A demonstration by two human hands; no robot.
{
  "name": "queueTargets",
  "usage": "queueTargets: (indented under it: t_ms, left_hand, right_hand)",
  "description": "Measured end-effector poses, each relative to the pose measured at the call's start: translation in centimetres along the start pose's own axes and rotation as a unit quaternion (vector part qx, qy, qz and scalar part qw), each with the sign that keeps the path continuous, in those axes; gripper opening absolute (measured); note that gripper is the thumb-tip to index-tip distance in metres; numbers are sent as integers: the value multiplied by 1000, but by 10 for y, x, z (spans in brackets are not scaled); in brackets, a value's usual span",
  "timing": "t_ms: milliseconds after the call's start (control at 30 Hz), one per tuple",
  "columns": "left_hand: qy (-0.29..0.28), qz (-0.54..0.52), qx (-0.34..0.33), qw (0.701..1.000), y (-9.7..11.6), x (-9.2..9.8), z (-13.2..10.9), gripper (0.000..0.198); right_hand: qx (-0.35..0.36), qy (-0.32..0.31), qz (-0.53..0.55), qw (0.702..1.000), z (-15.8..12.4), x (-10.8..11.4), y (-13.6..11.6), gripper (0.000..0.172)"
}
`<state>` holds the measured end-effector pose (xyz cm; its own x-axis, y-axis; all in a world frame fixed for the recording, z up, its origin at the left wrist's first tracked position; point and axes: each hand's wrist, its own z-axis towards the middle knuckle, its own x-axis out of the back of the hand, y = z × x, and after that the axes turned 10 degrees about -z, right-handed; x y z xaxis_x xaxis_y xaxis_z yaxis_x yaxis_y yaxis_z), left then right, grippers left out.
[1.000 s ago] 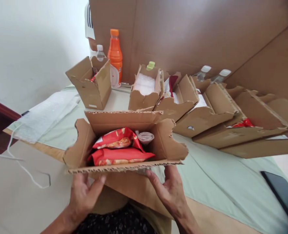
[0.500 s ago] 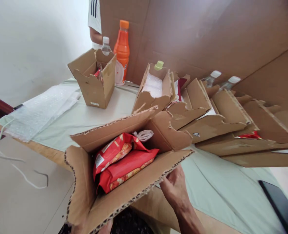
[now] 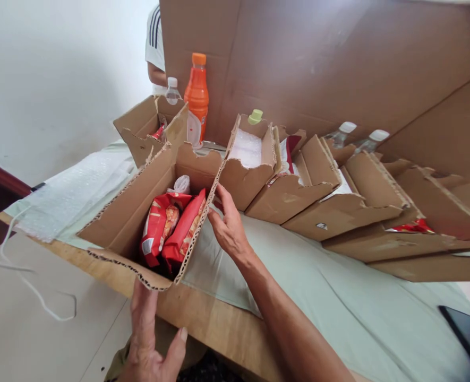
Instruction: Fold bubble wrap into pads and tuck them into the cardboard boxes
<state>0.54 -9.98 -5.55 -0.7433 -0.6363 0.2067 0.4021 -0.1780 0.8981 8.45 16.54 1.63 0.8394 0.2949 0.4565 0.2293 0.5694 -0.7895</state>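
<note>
inside corrugated box point(image 3: 125, 212), shiny red packets point(image 3: 185, 231)

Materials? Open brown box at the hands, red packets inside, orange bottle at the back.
Brown open-topped box: corrugated cardboard, matte; fluting shows along the cut edges.
Red printed packets: likely plastic film or foil laminate, slightly shiny; creased, pillowy faces.
Tall orange bottle with orange cap: probably moulded plastic, smooth and glossy; contoured body. The colour could be its contents.
</note>
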Motion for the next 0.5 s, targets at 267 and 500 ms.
queueTargets:
  t_ms: [267, 500]
  left_hand:
    - [-74, 7, -32, 997, 15, -25, 58, 93]
    - [-91, -1, -51, 995, -8, -60, 155, 79]
  right_hand:
    - [-28, -28, -88, 995, -27, -14, 44, 67]
    - [-41, -17, -114, 992, -38, -19, 45, 41]
